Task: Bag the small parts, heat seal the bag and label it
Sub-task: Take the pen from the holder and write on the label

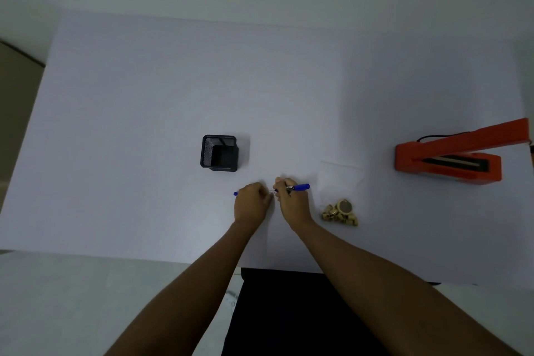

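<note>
My right hand (291, 201) grips a blue marker (299, 187) that lies roughly level, its blue end sticking out to the right. My left hand (252, 202) is closed on the marker's cap (235, 193), whose blue tip shows at the left of the fist. The two fists almost touch above the white table (144, 124). To the right of my right hand lies a clear bag (341, 182) holding several small brass parts (340, 212) bunched at its near end. An orange heat sealer (450, 157) stands at the far right with its arm raised.
A black mesh pen holder (219, 152) stands just beyond my left hand. A black cord (439, 136) runs behind the sealer. Below the table's near edge is a dark lap or seat (289, 312).
</note>
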`<state>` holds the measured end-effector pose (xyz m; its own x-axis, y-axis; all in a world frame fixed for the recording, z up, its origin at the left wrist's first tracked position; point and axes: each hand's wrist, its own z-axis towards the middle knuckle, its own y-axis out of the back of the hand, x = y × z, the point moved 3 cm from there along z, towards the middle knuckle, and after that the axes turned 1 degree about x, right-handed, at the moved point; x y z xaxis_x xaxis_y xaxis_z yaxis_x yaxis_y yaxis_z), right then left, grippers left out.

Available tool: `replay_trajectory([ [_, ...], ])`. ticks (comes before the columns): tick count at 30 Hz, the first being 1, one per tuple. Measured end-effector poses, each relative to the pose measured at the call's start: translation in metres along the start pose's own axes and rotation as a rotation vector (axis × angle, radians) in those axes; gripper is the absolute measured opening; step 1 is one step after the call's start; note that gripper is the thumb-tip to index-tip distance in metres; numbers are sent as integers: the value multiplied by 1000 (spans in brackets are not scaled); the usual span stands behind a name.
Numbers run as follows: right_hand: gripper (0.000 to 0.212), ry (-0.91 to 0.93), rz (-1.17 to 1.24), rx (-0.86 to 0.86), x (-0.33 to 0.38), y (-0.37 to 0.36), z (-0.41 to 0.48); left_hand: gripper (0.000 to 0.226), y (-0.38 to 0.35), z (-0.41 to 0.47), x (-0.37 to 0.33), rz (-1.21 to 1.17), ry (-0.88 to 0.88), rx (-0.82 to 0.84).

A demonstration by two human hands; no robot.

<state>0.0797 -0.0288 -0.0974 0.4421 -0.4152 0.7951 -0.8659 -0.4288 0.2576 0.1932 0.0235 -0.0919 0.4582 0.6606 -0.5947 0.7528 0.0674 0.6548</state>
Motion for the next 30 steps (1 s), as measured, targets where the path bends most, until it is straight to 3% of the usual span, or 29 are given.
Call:
replay_trajectory([
  [15, 38, 158, -179, 53, -2, -5, 6, 22, 5, 16, -11, 85, 171, 238],
  [30, 36, 197, -217, 49, -3, -5, 10, 24, 4, 16, -17, 120, 178, 265],
])
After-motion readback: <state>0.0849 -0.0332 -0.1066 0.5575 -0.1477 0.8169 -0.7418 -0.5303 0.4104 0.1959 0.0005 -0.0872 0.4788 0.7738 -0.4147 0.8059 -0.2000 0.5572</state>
